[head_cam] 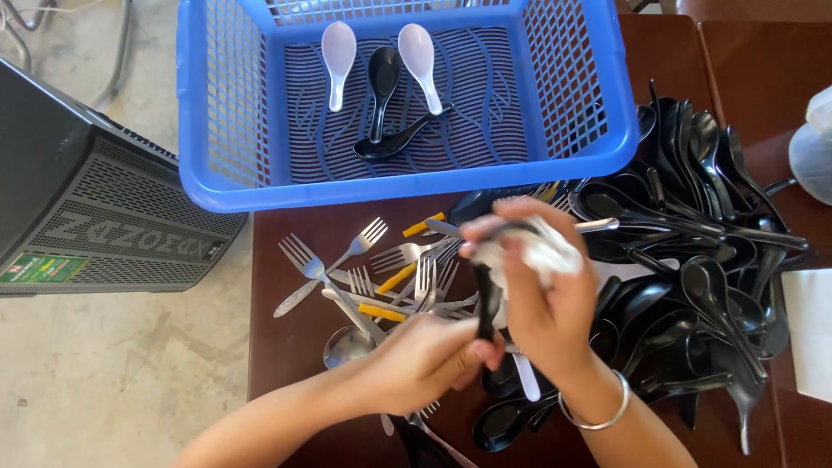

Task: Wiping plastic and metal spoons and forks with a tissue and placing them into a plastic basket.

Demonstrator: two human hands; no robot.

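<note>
- The left hand (425, 355) was pinched shut on the handle end of a black spoon (485, 299), holding it upright over the heap of cutlery on the brown table (286, 347).
- The right hand (542, 290) was closed around a crumpled white cloth (550, 251), pressed against the upper part of the same spoon, fingers wrapped over it.
- To my eye the spoon was being wiped; done well, that meant a firm hold low on the handle so the bowl end could not twist while the cloth ran along it.
- The cloth looked bunched, so I judged it would serve better folded round both faces of the bowl at once.
- Beneath the hands lay a loose scatter of metal forks (347, 260), some pieces with yellow handles, and to the right a big pile of black spoons (693, 260).
- The tines pointed every way, so lifting the spoon clear of them seemed wise.
- Beyond stood a blue basket (195, 104) with two white spoons (336, 48) and two black ones lying on its floor, well apart from the hands.
</note>
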